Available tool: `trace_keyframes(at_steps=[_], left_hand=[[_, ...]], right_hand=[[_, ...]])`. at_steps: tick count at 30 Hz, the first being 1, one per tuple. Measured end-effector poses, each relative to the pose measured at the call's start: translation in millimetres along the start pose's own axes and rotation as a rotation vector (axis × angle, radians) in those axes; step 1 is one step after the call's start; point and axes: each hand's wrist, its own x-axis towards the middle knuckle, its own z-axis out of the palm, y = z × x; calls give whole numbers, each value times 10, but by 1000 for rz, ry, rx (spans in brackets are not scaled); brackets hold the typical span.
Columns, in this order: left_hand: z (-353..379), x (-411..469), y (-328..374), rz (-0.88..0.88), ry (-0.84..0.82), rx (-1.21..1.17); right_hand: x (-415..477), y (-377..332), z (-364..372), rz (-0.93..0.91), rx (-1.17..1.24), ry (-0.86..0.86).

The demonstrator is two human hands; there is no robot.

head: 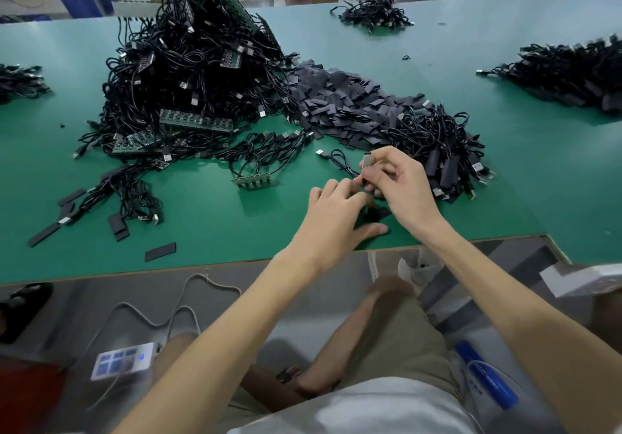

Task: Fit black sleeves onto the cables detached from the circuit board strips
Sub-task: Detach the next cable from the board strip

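Below the near edge of the surface, a white device (123, 361) with blue screen tiles lies beside the person's knee, its markings too blurred to read. Just inside that edge, on the green surface (208, 231), the left hand (336, 218) reaches forward with fingers bent and thumb spread, above a flat black sleeve (379, 213). I cannot tell whether it holds anything. Just beyond it, the right hand (395, 177) pinches the end of a thin black cable (341, 164) between thumb and fingers, with a grey tip poking up. The cable loops left to a metal plug lying on the mat.

Bare green lies open toward the near left corner, broken by a few loose sleeves (160, 251), which are matte, flat rectangles. Left of the hands sits a short circuit board strip (250, 179) with cables attached. Just right of the right hand lies a bundle of sleeved cables (444, 164).

At mid-surface a sleeve pile (336, 96) adjoins a tall tangled heap (188, 80) of cables and green strips. Open mat separates these from smaller cable piles at the far edge (373, 12), right edge (572, 76) and left edge (20, 80).
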Motion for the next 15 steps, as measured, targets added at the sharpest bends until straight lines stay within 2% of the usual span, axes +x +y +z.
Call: trace_keyframes(at_steps=[9, 13, 15], left_hand=[[-41, 52, 17, 74, 52, 136], [-94, 51, -33, -10, 21, -75], [-124, 20, -98, -96, 34, -261]], right_hand=[[24, 56, -9, 25, -3, 2], [5, 38, -10, 29, -14, 3], [-9, 23, -9, 17, -39, -10]])
